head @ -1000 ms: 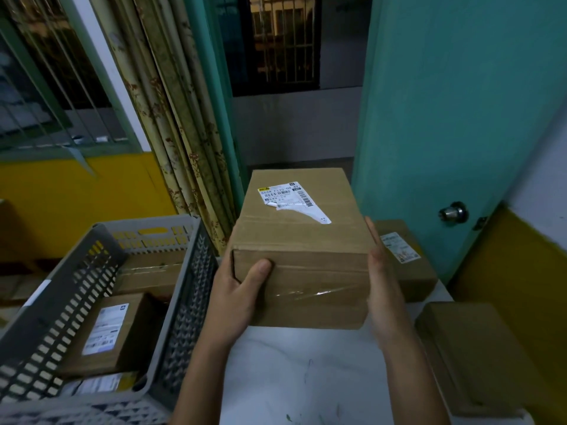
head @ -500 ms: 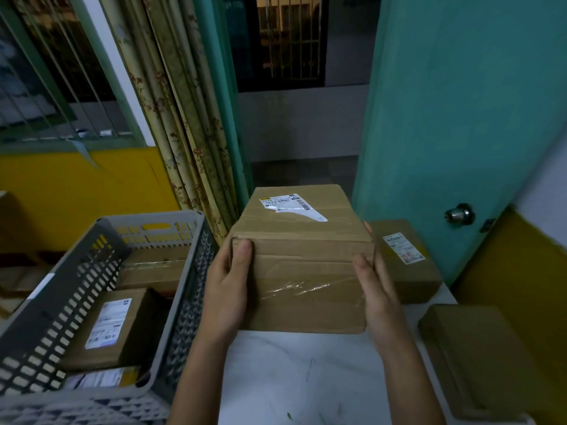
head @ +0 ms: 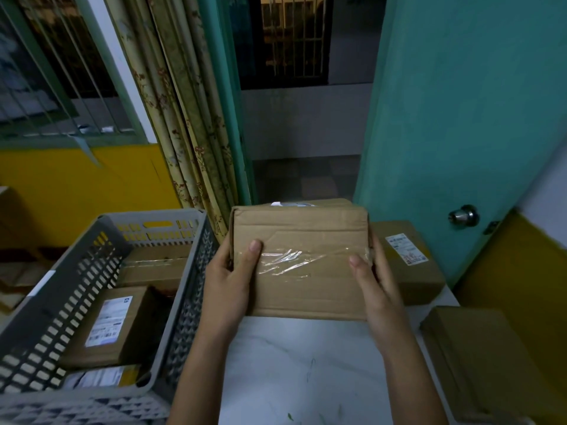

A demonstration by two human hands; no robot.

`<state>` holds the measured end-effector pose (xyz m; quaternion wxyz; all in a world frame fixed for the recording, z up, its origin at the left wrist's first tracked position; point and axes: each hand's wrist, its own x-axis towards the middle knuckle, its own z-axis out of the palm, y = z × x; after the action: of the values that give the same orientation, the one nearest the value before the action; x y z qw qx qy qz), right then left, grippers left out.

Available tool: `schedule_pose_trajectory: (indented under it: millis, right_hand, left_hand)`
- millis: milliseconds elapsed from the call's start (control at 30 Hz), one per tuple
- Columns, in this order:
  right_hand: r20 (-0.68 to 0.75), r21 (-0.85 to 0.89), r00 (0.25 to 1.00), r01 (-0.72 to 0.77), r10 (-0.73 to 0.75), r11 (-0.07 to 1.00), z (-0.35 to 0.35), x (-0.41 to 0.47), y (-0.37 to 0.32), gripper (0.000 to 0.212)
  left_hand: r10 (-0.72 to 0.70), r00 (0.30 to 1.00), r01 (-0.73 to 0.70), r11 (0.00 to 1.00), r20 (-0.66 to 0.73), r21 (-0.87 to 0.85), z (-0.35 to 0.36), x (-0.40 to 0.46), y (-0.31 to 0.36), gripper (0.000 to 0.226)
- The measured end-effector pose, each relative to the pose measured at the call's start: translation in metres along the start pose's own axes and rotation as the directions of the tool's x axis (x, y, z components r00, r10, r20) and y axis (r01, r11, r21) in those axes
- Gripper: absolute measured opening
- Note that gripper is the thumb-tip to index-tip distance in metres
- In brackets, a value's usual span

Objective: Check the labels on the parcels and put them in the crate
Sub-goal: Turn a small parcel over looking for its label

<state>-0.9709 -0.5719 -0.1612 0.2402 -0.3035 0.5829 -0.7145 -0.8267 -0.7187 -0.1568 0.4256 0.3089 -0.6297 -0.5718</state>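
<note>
- The parcel, a brown cardboard box, was held at the centre of the frame above the white worktop, tipped so its taped side faced the camera and its label showed only as a sliver on the far top edge.
- The left hand gripped its left edge, thumb laid across the face; the right hand gripped the right edge likewise.
- The card looked stiff, creased but not crushed, and probably light.
- The glossy tape looked slick; bare card at the side edges seemed the safer hold.
- The grey crate sat in the lower left, already holding parcels.
</note>
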Motion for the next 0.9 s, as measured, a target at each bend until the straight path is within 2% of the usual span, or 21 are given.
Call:
schedule_pose_trajectory:
  millis: [200,300,367,500,600,733,833,900]
  right_hand:
    - [-0.072,0.084,0.997,-0.030,0.037,0.996,0.003,0.000,0.003,0.037]
    - [-0.111,0.136,0.991,-0.054,0.069,0.989,0.003,0.002,0.002,0.027]
    - [-0.143,0.175,0.984,-0.080,0.105,0.981,0.004,0.003,-0.001,0.028]
    - [-0.137,0.203,0.984,-0.083,0.112,0.976,0.004,0.007,-0.001,0.052]
    - [-0.088,0.152,0.991,-0.089,0.103,0.984,0.002,0.007,0.001,0.064]
    - [0.076,0.057,0.996,-0.059,0.055,0.997,-0.009,0.005,0.008,0.086]
    - [0.123,-0.038,0.991,-0.041,0.046,0.998,-0.013,0.002,0.010,0.075]
    - [0.043,0.001,0.997,-0.060,0.060,0.998,-0.013,0.002,0.008,0.053]
  left_hand:
    - [-0.104,0.993,0.106,0.994,0.053,-0.033,-0.006,0.003,-0.007,0.059]
    - [-0.110,0.987,0.124,0.985,0.118,-0.117,-0.009,0.000,-0.009,0.073]
    - [-0.082,0.979,0.119,0.974,0.189,-0.191,-0.011,-0.003,-0.011,0.088]
    - [-0.028,0.981,0.074,0.968,0.193,-0.238,-0.006,-0.003,-0.009,0.058]
    - [-0.042,0.994,0.066,0.962,0.097,-0.265,0.001,-0.002,-0.006,0.053]
    - [-0.102,0.994,0.084,0.947,-0.041,-0.309,0.002,0.001,-0.001,0.041]
    - [-0.129,0.992,0.123,0.951,-0.005,-0.285,-0.002,0.003,0.001,0.035]
    - [-0.125,0.985,0.151,0.959,0.123,-0.238,-0.008,0.000,0.003,0.056]
